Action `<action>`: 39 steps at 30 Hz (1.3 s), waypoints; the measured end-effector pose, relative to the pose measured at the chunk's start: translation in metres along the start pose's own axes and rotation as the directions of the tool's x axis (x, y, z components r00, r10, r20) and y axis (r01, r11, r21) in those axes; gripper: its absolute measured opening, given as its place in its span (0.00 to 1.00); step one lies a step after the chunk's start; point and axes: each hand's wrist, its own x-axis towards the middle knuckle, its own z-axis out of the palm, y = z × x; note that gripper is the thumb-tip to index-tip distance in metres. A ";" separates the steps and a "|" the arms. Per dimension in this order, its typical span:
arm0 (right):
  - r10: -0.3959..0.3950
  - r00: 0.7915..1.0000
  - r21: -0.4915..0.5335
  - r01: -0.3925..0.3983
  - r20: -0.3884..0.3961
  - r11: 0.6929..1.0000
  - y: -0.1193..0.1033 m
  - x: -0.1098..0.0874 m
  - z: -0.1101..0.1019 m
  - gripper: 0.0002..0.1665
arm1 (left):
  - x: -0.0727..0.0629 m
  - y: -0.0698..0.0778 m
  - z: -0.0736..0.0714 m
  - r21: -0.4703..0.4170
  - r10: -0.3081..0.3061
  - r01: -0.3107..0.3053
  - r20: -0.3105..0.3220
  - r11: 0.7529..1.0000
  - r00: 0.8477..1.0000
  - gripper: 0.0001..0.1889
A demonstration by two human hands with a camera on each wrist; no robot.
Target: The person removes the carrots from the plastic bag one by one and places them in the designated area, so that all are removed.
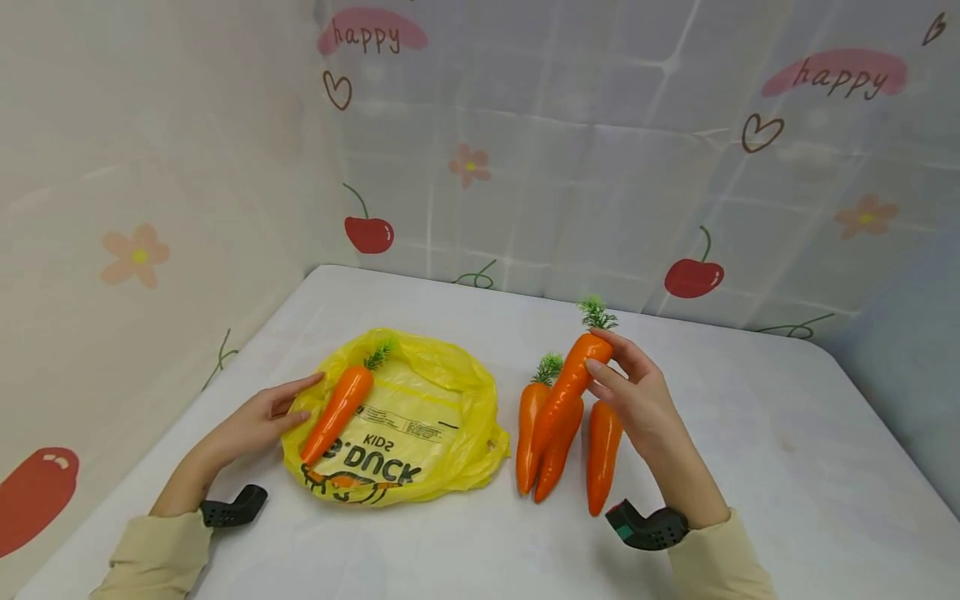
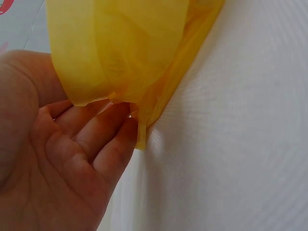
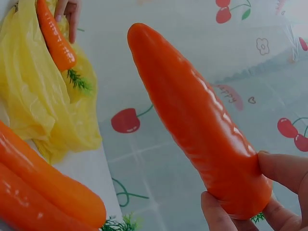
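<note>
**Five shiny carrots, one yellow bag**

So the carrot in hand is super glossy: bright orange, faintly ridged down its sides, fat at one end, tapering to a blunt tip, with a frilly green tuft on top. The person's right hand has its grip clamped on the thick end, thumb on one side and fingers on the other, over the bench.

Five carrots total. One's held, another carrot lies at a slant on the left side of the bag, and three are on the bench: a left carrot and a middle carrot side by side, partly hidden by the held one, plus a right carrot just beside them.

Only one bag: thin, crinkly yellow plastic, roundish, rim all crumpled, black "DUCK" lettering upside down in the head view. The left hand touches its edge; can't tell whether that grip is pinched together or just resting there.
</note>
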 end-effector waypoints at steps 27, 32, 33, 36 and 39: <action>-0.050 0.998 0.079 0.052 -0.029 0.996 -0.006 -0.009 -0.054 0.24 | 0.000 0.001 0.001 0.032 -0.009 0.010 -0.008 0.999 1.000 0.28; -0.052 0.998 0.053 0.054 -0.029 0.997 -0.003 -0.014 -0.067 0.23 | 0.000 -0.001 0.001 0.016 -0.006 0.006 -0.005 1.000 1.000 0.29; -0.056 0.998 0.046 0.058 -0.029 0.997 -0.002 -0.016 -0.069 0.22 | 0.000 -0.001 0.001 0.010 -0.004 0.004 -0.004 1.000 1.000 0.29; -0.060 0.998 0.033 0.060 -0.028 0.998 0.002 -0.020 -0.077 0.22 | 0.000 -0.001 0.001 0.006 0.001 -0.001 -0.005 1.000 1.000 0.28; -0.045 0.999 0.023 0.045 -0.028 0.999 0.006 -0.022 -0.084 0.22 | 0.000 -0.001 0.001 0.004 0.003 -0.003 -0.007 1.000 1.000 0.28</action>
